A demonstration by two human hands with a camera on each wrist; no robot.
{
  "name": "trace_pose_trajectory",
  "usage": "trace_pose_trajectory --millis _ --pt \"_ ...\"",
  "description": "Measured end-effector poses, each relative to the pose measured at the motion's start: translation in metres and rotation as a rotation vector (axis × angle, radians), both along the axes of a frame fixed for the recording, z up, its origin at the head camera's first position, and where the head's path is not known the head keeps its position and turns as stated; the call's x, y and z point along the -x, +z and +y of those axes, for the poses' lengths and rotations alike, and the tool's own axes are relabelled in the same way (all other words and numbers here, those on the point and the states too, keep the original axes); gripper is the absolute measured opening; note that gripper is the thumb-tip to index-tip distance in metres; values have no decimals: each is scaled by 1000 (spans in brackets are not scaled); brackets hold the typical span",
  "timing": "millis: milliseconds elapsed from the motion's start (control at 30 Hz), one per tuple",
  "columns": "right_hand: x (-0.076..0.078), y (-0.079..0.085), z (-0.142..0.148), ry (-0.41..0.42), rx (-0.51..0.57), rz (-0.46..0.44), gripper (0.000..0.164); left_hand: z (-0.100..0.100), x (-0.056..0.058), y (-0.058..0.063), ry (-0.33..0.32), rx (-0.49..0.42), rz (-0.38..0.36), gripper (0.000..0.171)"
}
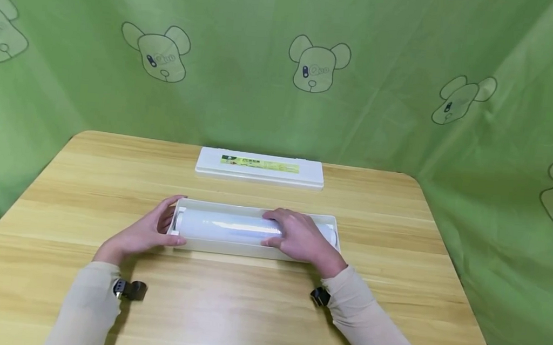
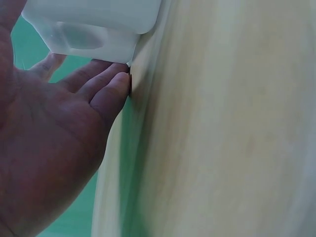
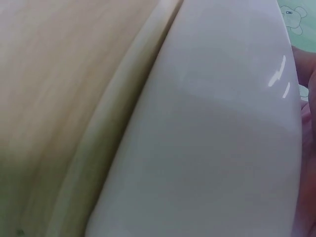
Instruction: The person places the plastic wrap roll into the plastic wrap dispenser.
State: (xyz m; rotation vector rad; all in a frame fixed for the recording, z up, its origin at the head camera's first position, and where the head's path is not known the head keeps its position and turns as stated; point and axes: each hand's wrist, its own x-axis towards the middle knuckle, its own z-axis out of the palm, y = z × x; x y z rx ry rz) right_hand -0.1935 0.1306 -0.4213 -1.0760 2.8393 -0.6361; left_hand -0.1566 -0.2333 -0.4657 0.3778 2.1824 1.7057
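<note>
A long white plastic box (image 1: 231,249) lies crosswise on the table. Inside it is a shiny roll of cling film (image 1: 233,227). My left hand (image 1: 147,230) grips the box's left end, thumb at the front corner and fingers around the far side. In the left wrist view the fingers of that hand (image 2: 54,128) reach the end wall of the box (image 2: 94,29). Over the right part of the roll, my right hand (image 1: 300,236) holds it with thumb in front and fingers behind. The right wrist view is mostly filled by the box's glossy wall (image 3: 212,128).
Behind the box lies a flat white lid (image 1: 259,177) with a yellow-green label. The wooden table (image 1: 217,308) ends at a green curtain (image 1: 243,105) printed with bear heads. Small black wrist cameras (image 1: 133,290) sit on both sleeves.
</note>
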Motion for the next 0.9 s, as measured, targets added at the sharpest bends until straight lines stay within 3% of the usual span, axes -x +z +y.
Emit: trace_pose_trajectory --millis 467,900 --pt "2 -1 0 3 5 -14 57 -1 -1 2 7 23 -4 103" --pt "1 5 1 8 -60 5 57 1 -1 2 5 28 3 102"
